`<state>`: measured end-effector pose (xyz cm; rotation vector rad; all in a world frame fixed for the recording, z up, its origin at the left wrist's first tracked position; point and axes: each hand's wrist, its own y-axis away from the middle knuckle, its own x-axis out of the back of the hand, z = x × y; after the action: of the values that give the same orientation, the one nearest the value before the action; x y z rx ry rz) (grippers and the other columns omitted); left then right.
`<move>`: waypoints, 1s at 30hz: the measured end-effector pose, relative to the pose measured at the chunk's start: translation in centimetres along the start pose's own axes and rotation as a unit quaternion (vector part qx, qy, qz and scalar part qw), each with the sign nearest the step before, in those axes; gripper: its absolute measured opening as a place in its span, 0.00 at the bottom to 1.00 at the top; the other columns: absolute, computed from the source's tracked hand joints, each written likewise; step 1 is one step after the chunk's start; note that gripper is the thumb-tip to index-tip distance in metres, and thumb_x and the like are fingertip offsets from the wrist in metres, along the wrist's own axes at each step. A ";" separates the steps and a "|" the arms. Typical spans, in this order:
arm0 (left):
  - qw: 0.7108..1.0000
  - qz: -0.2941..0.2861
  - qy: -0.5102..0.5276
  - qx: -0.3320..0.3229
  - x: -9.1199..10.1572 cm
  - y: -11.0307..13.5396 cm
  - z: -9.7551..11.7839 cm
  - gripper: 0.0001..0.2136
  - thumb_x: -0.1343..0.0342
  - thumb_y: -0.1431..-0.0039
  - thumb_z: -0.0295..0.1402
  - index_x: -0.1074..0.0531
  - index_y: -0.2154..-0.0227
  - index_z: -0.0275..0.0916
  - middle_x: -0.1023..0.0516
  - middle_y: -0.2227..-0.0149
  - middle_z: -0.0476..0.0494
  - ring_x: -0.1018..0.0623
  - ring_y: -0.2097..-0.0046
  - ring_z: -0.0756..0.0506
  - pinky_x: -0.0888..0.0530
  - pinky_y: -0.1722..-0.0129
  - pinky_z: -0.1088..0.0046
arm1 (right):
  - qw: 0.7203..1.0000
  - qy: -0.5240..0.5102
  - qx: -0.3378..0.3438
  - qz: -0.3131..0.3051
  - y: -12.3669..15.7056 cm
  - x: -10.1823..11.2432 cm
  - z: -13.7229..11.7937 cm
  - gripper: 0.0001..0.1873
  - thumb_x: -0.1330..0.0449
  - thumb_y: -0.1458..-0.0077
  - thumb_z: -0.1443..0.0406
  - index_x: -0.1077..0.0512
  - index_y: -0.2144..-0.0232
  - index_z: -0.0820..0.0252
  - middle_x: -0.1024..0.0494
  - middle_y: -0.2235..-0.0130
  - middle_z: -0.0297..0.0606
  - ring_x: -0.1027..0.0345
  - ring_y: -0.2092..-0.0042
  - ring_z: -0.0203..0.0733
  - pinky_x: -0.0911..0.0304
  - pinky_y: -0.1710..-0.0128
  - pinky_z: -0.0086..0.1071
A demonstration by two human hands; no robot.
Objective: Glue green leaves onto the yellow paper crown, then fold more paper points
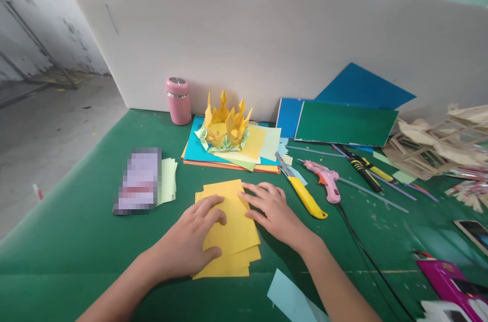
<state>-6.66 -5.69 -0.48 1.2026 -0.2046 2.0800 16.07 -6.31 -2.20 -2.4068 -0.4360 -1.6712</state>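
Observation:
A stack of yellow paper sheets (pixel 234 220) lies on the green table, its lower sheets sticking out unevenly at the front and sides. Over the left part of the stack rests my left hand (pixel 198 233), fingers apart and slightly bent. At the stack's right edge is my right hand (pixel 272 207), its fingers spread and fingertips touching the top sheet. Neither hand grips anything that I can see. Behind the stack, a yellow and pale green folded paper crown (pixel 226 126) stands on coloured paper sheets (pixel 194 147).
Right of the hands lie a yellow utility knife (pixel 307 197) with its blade out and a pink glue gun (pixel 324 180) with a black cord. A blurred purple object (pixel 139 180) lies left, a pink flask (pixel 179 101) behind. Light blue paper (pixel 292 294) sits in front.

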 end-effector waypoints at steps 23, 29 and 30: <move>0.999 0.024 -0.002 -0.021 -0.2 0.2 -0.1 0.15 0.46 0.54 0.23 0.35 0.62 0.42 0.41 0.37 0.36 0.40 0.37 0.34 0.39 0.42 0.46 | 0.991 0.127 -0.031 0.039 -1.4 -0.4 -0.3 0.22 0.49 0.37 0.60 0.37 0.42 0.54 0.28 0.60 0.43 0.37 0.58 0.48 0.39 0.58 0.42; 0.981 0.023 -0.042 -0.187 -0.8 0.2 0.0 0.23 0.53 0.54 0.17 0.31 0.56 0.44 0.47 0.33 0.46 0.51 0.33 0.36 0.48 0.37 0.46 | 0.980 0.125 -0.034 0.154 -0.2 -0.2 1.0 0.18 0.51 0.37 0.64 0.32 0.47 0.57 0.27 0.60 0.43 0.36 0.59 0.48 0.41 0.61 0.40; 0.976 0.007 -0.043 -0.214 -0.9 0.1 0.1 0.25 0.54 0.54 0.16 0.31 0.55 0.44 0.44 0.34 0.47 0.49 0.33 0.37 0.48 0.37 0.49 | 0.972 0.121 -0.053 0.196 0.2 -0.1 1.6 0.17 0.52 0.37 0.65 0.30 0.50 0.59 0.27 0.60 0.44 0.36 0.58 0.49 0.41 0.60 0.40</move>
<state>-6.39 -6.31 -1.14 1.0249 -0.6672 1.8669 17.56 -6.03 -2.83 -2.1327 0.1615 -1.7999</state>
